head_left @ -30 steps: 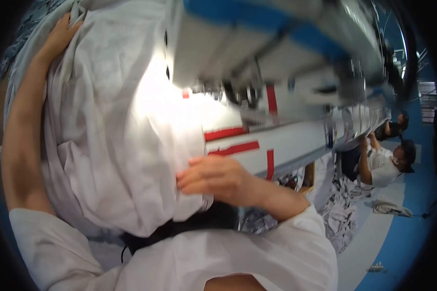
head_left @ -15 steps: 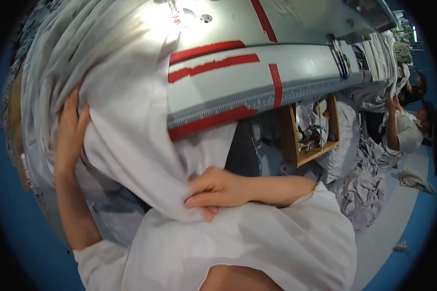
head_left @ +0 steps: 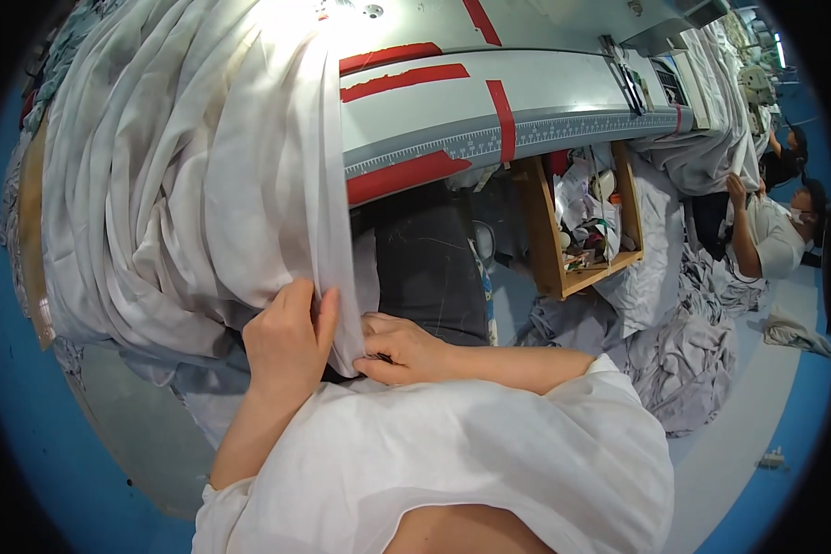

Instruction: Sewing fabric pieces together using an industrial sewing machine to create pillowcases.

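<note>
White fabric (head_left: 194, 175) between left hand (head_left: 286, 346), right hand (head_left: 406, 351)

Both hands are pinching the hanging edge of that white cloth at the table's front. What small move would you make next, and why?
Probably slide the right hand along the edge, away from the left hand, to pull it flat. Both grips sit close together on one bunched fold of the white cloth, which hangs in deep pleats off the grey table.

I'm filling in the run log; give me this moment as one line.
left hand: grips white fabric edge | right hand: pinches same edge | fabric draped off grey table
</note>
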`<control>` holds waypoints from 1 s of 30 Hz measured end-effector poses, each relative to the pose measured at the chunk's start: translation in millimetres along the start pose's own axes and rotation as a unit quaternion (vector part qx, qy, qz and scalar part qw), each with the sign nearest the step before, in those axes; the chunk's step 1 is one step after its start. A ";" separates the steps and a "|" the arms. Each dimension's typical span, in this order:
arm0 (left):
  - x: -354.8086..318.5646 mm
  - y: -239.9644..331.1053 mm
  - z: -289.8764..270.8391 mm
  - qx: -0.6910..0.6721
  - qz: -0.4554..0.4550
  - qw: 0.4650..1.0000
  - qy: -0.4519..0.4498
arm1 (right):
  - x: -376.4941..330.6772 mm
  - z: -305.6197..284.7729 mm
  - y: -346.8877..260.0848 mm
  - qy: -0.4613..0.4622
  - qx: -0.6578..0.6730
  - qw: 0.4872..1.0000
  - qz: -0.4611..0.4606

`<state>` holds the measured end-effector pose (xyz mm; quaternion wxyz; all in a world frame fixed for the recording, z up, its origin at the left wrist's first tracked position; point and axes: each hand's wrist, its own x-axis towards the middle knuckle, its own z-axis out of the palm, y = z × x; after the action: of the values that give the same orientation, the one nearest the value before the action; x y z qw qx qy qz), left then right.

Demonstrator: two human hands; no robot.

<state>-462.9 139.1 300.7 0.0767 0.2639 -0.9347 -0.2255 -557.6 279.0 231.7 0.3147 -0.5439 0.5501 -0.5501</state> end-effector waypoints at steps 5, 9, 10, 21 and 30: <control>-6.4 -23.6 2.4 -0.033 0.015 0.996 0.078 | -15.2 -18.1 -16.0 -0.077 0.100 0.979 0.161; -9.8 -21.6 -36.6 -0.429 -0.147 0.883 0.117 | -33.7 -26.1 -7.4 -0.090 0.007 0.987 0.130; -10.2 -13.6 -55.2 -0.378 -0.088 0.916 0.106 | -34.8 -27.8 -8.6 -0.091 0.006 0.987 0.130; 8.5 31.5 19.5 0.020 0.135 0.978 -0.159 | -22.6 -42.5 -14.1 -0.160 -0.145 0.975 0.050; 57.5 28.1 -29.2 -0.085 0.218 0.944 -0.234 | 67.1 -110.9 14.0 -0.163 -0.348 0.895 -0.226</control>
<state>-516.9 118.9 341.0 -0.0748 -0.0140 -0.9382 -0.3377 -679.9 242.0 257.2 0.0576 -0.8106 0.5092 -0.2834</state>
